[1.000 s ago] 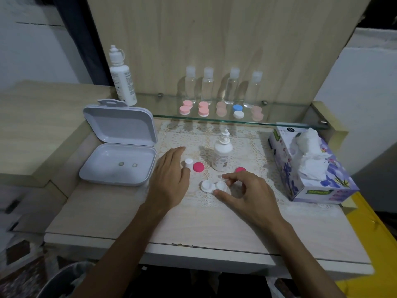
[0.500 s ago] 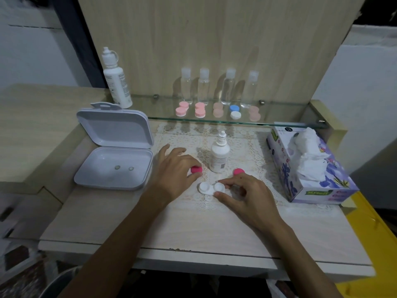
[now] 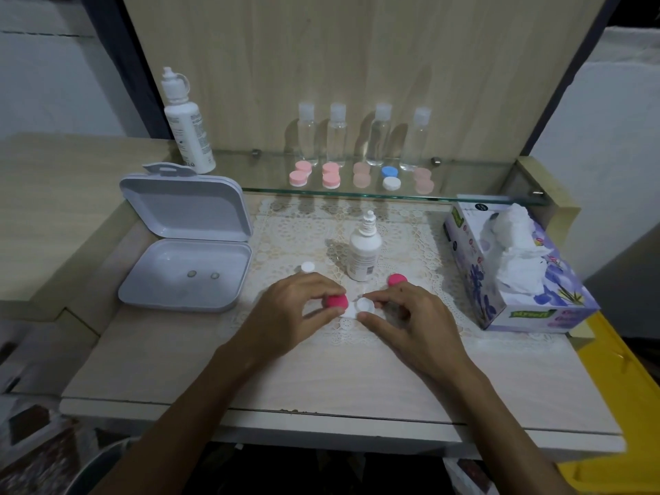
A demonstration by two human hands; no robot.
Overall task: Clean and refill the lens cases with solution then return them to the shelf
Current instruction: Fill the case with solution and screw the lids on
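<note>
Our left hand (image 3: 289, 309) pinches a pink cap (image 3: 337, 301) between thumb and fingers, right at the left cup of the white lens case (image 3: 360, 308). We cannot tell if the cap sits on the cup yet. Our right hand (image 3: 410, 319) pinches the right side of the lens case and holds it down on the table (image 3: 178, 369). The right cup is open and shows white.

Just past our right hand lies the other pink cap (image 3: 397, 279). Between our two hands, a bit farther off, stands the small solution bottle (image 3: 364, 251) with its top off. Its little white top (image 3: 307, 267) lies just past our left hand. Far beyond both hands, more lens cases (image 3: 330, 175) wait on the glass shelf (image 3: 464, 199).

We think the lens case is tiny, light and hard, and maybe wet and slippery. It could slide or tip and spill. So we hold it low by its edge, keep it flat, and turn the cap by its rim with soft fingers.
</note>
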